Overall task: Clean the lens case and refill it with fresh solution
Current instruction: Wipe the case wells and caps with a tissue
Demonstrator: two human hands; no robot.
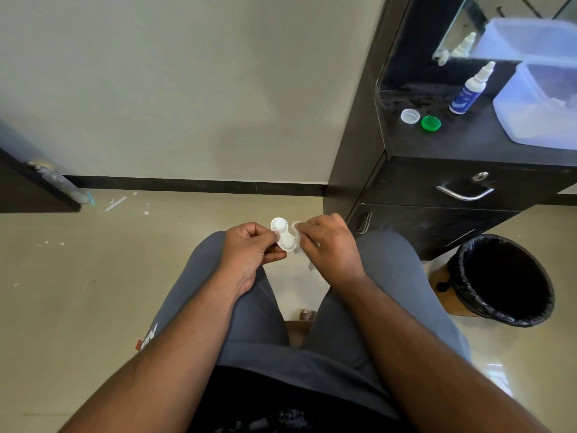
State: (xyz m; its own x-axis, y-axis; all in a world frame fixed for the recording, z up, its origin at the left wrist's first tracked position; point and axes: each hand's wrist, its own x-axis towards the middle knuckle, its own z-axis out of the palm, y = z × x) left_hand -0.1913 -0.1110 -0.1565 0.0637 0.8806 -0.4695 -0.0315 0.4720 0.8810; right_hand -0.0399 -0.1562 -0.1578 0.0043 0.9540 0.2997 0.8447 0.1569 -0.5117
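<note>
Hands together over the lap — the seated person has both up above the knees, and the white lens case (283, 234) sits right between them. The left hand (249, 245) pinches the case at its near well, thumb and fingertips closed on the edge, with the far well sticking out free toward the floor beyond. The right hand (327, 242) is curled around a small white tissue (298, 237), pressing it against the side of the case; part of the tissue trails down below the fingers.

Over on the right, the dark cabinet (437, 145) carries the rest of the kit — two loose caps on its top, a white cap (410, 116) and a green cap (431, 123), just beside each other and both off the case. Behind them stands the solution bottle (468, 92), white nozzle up, blue label, tilted in this wide view. A translucent plastic container (537, 120) fills the cabinet's right end, near the bottle. On the floor below, well apart from the hands, a bin (502, 279) with a black liner stands open.
</note>
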